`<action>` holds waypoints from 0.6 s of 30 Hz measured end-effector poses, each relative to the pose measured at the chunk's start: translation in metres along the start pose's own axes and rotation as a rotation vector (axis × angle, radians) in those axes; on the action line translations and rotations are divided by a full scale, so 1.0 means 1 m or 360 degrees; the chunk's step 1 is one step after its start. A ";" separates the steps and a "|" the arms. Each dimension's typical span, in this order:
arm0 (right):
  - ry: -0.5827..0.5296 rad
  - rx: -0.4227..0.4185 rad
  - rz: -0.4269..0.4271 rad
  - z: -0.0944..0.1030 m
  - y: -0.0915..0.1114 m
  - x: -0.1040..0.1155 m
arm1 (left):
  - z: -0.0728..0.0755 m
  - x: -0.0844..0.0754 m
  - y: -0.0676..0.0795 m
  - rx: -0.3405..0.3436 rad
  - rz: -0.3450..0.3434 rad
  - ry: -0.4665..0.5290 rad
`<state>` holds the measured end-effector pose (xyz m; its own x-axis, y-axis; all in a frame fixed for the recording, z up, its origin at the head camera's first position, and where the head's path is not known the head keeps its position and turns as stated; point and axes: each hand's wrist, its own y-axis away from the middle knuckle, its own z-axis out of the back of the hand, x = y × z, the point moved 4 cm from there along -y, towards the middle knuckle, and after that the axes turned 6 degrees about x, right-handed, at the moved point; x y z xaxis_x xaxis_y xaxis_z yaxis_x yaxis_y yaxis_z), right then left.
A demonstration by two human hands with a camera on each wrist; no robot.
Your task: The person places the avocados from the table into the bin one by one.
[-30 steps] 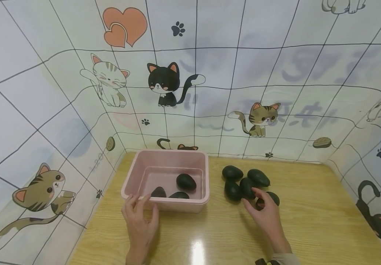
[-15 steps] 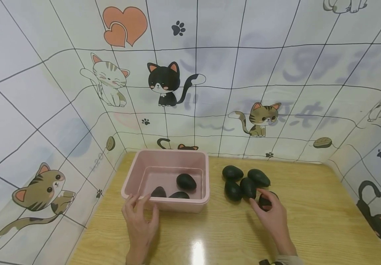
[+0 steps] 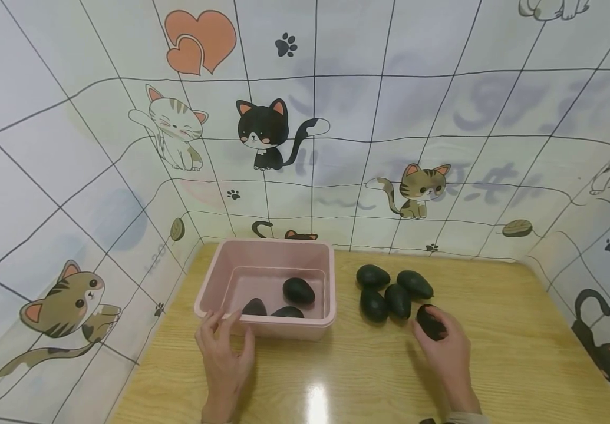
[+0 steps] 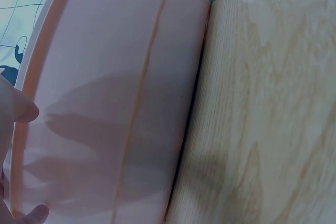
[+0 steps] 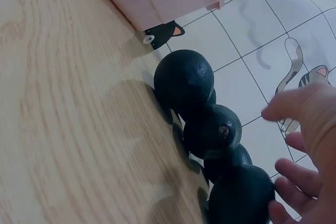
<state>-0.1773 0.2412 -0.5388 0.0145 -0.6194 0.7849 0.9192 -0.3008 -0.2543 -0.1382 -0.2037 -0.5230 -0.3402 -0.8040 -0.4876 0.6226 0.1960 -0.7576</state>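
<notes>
In the head view, my left hand (image 3: 224,353) holds the front left rim of a pink plastic bin (image 3: 283,330), its fingers over the edge and its thumb by the front wall. Two of its digits show beside the bin (image 4: 94,77) in the left wrist view. An avocado (image 3: 299,291) lies inside the bin; two others are partly hidden by the front wall. My right hand (image 3: 445,347) grips a dark green avocado (image 3: 429,324) between thumb and fingers. Seen from the right wrist, its fingers (image 5: 296,179) are spread beside the nearest avocado (image 5: 239,198).
Several avocados (image 3: 373,305) lie clustered on the wooden table (image 3: 358,365), between the bin and my right hand. Behind the table hangs a white sheet (image 3: 336,194) with grid lines and printed cats; it also rises on the left and right sides.
My right hand has shifted right, off the cluster, and has closed around the rightmost avocado, which now looks tilted. My left hand and the bin have stayed in place.
</notes>
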 end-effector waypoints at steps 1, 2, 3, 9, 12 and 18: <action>0.0005 -0.0018 -0.0009 0.001 0.000 -0.002 | 0.000 0.000 0.000 0.0000 0.0000 0.0001; 0.0001 -0.0035 -0.0023 0.001 -0.001 -0.004 | 0.000 0.000 0.000 0.0000 0.0000 0.0001; -0.0007 -0.0048 -0.0030 0.002 -0.001 -0.005 | 0.000 0.001 0.000 0.0001 -0.0001 0.0001; -0.0030 -0.0078 -0.0038 0.006 -0.005 -0.014 | -0.001 0.002 0.000 -0.0002 -0.0013 0.0000; -0.0007 -0.0059 -0.0051 0.007 -0.007 -0.022 | -0.001 0.001 0.000 -0.0002 -0.0016 -0.0006; 0.0095 0.0090 -0.0181 0.008 -0.010 -0.036 | 0.000 0.000 -0.001 -0.0002 -0.0019 -0.0012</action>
<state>-0.1837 0.2724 -0.5604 -0.1128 -0.6263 0.7713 0.9343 -0.3310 -0.1321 -0.1390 -0.2036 -0.5226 -0.3422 -0.8104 -0.4755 0.6179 0.1872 -0.7636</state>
